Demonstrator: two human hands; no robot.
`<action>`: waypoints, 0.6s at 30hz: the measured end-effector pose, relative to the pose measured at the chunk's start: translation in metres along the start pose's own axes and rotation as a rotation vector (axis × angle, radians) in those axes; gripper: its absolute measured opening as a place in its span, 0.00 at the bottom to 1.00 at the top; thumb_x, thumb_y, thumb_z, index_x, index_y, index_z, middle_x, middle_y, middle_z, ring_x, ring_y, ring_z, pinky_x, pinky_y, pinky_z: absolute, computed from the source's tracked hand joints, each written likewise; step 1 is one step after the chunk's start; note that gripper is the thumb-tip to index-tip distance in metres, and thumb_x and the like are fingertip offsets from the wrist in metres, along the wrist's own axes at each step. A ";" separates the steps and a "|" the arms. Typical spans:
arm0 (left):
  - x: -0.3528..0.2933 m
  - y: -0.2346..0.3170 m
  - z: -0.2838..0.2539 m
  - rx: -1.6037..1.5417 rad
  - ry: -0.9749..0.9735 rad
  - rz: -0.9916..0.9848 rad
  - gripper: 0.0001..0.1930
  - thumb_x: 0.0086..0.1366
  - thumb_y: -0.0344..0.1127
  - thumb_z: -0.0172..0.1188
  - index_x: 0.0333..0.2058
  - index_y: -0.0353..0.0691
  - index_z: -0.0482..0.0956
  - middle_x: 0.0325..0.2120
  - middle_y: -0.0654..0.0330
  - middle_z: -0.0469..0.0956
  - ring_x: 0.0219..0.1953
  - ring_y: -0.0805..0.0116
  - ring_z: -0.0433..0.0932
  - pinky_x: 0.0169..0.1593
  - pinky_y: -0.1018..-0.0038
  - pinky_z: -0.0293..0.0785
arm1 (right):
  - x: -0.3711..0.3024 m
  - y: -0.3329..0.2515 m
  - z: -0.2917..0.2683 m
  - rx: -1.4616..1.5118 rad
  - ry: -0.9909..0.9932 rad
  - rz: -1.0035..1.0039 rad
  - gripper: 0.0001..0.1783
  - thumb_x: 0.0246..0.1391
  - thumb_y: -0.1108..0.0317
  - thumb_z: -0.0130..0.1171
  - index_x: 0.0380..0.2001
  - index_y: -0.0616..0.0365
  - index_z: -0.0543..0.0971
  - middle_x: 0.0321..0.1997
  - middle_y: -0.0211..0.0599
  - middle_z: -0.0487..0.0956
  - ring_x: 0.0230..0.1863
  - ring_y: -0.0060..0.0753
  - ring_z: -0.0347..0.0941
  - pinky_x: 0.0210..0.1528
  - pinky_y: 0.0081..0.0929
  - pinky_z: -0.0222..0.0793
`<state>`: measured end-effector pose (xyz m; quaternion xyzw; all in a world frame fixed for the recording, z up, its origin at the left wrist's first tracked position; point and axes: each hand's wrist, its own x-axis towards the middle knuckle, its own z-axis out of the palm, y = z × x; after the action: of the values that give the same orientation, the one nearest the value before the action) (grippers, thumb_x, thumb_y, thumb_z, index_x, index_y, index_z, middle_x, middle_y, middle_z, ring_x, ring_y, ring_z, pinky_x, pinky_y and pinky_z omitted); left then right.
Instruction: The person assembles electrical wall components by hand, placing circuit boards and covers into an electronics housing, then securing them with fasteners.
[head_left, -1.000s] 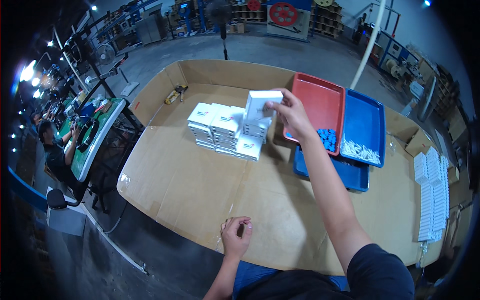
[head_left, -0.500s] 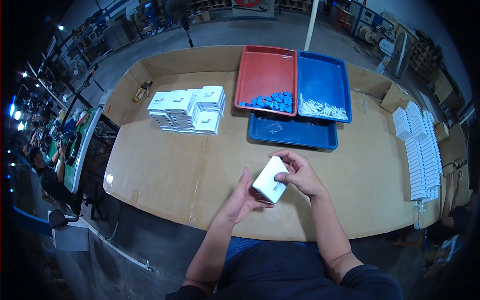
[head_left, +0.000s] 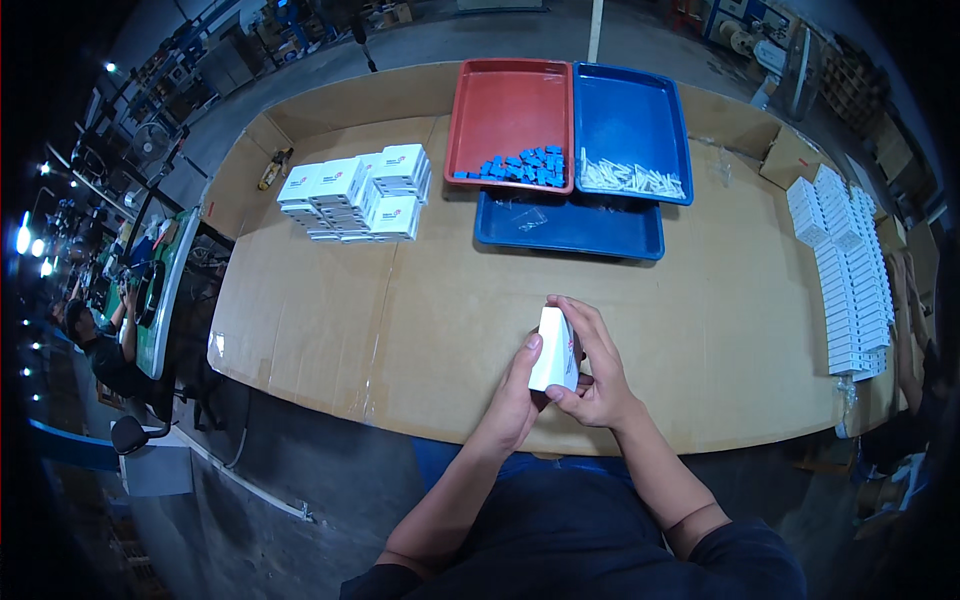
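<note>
A small white box [head_left: 550, 352] is held between both my hands above the front middle of the table, turned so a narrow side faces up. My left hand [head_left: 515, 398] grips it from the left, thumb along the near side. Around its right side wraps my right hand [head_left: 600, 375], fingers at the far top and thumb at the bottom corner. The face with print is turned toward my right palm and mostly hidden. Beyond the hands lies a blue tray [head_left: 570, 228], partly under a red tray [head_left: 512, 110] and a second blue tray [head_left: 632, 120].
Small blue pieces [head_left: 525, 168] lie in the red tray, white sticks [head_left: 630, 178] in the right blue one. Stacked white boxes [head_left: 360, 195] stand at left; rows of white pieces [head_left: 845, 275] line the right edge. Cardboard walls [head_left: 350, 98] border the table. A co-worker [head_left: 105, 345] sits at far left.
The white box has been turned from its printed face up to a narrow side up. My left hand has closed onto it, and my right hand now wraps its side. The view has shifted slightly.
</note>
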<state>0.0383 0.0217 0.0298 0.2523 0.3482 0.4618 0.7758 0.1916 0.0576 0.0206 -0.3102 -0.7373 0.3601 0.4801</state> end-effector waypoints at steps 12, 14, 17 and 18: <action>-0.011 -0.025 0.026 0.066 0.092 -0.019 0.33 0.78 0.62 0.43 0.63 0.36 0.67 0.52 0.55 0.76 0.55 0.66 0.78 0.59 0.68 0.75 | -0.034 0.009 -0.003 -0.131 0.152 -0.230 0.45 0.60 0.41 0.64 0.63 0.73 0.74 0.64 0.67 0.71 0.63 0.62 0.73 0.63 0.47 0.73; -0.013 -0.030 0.027 0.067 0.087 -0.010 0.33 0.78 0.62 0.43 0.62 0.36 0.68 0.51 0.54 0.77 0.55 0.66 0.78 0.59 0.68 0.74 | -0.038 0.008 -0.002 -0.152 0.166 -0.250 0.45 0.61 0.40 0.63 0.62 0.74 0.75 0.63 0.67 0.72 0.62 0.62 0.74 0.62 0.46 0.74; -0.018 -0.040 0.028 0.053 0.138 0.053 0.33 0.78 0.62 0.44 0.61 0.36 0.69 0.50 0.55 0.77 0.54 0.67 0.78 0.58 0.69 0.74 | -0.043 0.005 0.000 -0.158 0.175 -0.286 0.45 0.64 0.39 0.59 0.61 0.77 0.75 0.62 0.69 0.73 0.61 0.63 0.75 0.60 0.46 0.75; -0.019 -0.043 0.026 0.069 0.129 0.063 0.32 0.78 0.62 0.44 0.60 0.36 0.69 0.50 0.55 0.77 0.54 0.67 0.78 0.58 0.69 0.74 | -0.045 0.005 0.001 -0.164 0.177 -0.299 0.44 0.65 0.39 0.58 0.61 0.77 0.75 0.62 0.69 0.73 0.61 0.63 0.75 0.60 0.47 0.75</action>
<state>0.0758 -0.0161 0.0216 0.2596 0.4050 0.4887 0.7278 0.2073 0.0239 -0.0058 -0.2659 -0.7569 0.1946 0.5643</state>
